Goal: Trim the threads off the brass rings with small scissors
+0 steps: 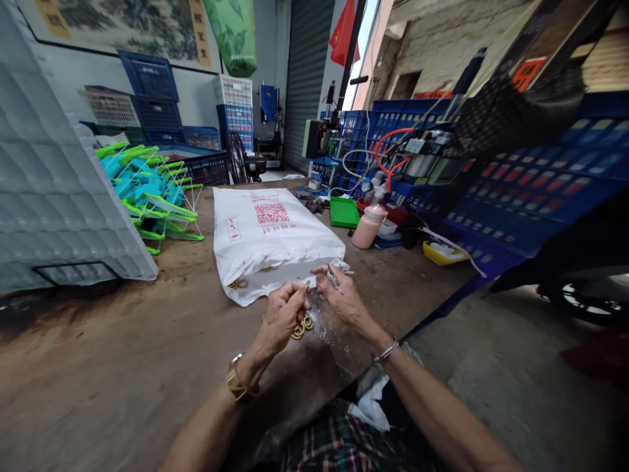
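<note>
My left hand point(282, 318) is closed, pinching a small brass-coloured ring point(306, 287) between thumb and fingertips. Beside it, my right hand point(341, 298) is closed around a slim tool with a pale handle point(333, 279); its working end is too small to make out. Several loose brass-coloured rings point(301, 326) lie on the table just below my left hand. Right in front of both hands rests a white sack point(285, 246) with red print, its near end open and a few more rings point(238, 284) at the mouth. Clear plastic film point(327, 331) lies under my right wrist.
A pink bottle point(368, 227) and a green tray point(344, 212) stand beyond on the right, near a yellow dish point(445, 252) and a pneumatic device point(422, 154). On the left are green-and-blue plastic pieces point(157, 187) by a white padded sack point(63, 164). The wooden table's point(122, 354) edge runs along the right.
</note>
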{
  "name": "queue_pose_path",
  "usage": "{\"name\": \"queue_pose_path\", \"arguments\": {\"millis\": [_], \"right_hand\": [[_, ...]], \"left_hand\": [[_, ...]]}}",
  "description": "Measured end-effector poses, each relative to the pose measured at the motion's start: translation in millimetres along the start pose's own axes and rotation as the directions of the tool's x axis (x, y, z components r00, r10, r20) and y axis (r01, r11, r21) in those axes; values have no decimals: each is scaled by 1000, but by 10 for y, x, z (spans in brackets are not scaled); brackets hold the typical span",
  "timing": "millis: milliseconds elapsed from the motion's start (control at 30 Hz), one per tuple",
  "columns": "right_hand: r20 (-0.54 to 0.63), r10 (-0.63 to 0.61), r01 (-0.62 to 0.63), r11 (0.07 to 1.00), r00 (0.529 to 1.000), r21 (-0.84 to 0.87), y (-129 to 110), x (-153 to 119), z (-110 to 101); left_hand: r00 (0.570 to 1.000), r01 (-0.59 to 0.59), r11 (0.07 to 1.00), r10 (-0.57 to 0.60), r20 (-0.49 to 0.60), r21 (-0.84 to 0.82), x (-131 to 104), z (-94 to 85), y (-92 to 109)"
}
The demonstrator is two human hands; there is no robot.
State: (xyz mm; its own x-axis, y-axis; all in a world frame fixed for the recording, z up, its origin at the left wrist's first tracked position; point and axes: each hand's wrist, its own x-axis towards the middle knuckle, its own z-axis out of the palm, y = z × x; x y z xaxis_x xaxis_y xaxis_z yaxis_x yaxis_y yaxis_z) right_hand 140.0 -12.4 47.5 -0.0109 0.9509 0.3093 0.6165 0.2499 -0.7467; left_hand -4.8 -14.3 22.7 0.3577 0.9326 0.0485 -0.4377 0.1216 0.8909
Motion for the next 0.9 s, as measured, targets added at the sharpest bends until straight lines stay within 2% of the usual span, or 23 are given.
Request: {"name": "queue_pose_path", "arguments": {"millis": [100, 167, 367, 533, 900], "right_hand": [[110, -73, 69, 997, 991, 37, -133, -44, 61], [129, -76, 67, 995, 989, 72, -159, -45, 88], [133, 15, -40, 980, 991, 194, -169, -12, 98], [87, 92, -111, 960, 992, 255, -216, -15, 99], [94, 112, -137, 935, 989, 326, -182, -4, 116]], "left_hand": [[1000, -28, 999, 29, -8, 23, 0, -4, 5], [1000, -30, 999, 30, -7, 32, -4, -3, 17], [1000, -12, 999, 12, 10, 39, -7, -3, 26], [1000, 5, 1000, -5, 27, -5, -22, 15, 50], [998, 15, 1000, -14, 67, -16, -4, 7, 44]]}}
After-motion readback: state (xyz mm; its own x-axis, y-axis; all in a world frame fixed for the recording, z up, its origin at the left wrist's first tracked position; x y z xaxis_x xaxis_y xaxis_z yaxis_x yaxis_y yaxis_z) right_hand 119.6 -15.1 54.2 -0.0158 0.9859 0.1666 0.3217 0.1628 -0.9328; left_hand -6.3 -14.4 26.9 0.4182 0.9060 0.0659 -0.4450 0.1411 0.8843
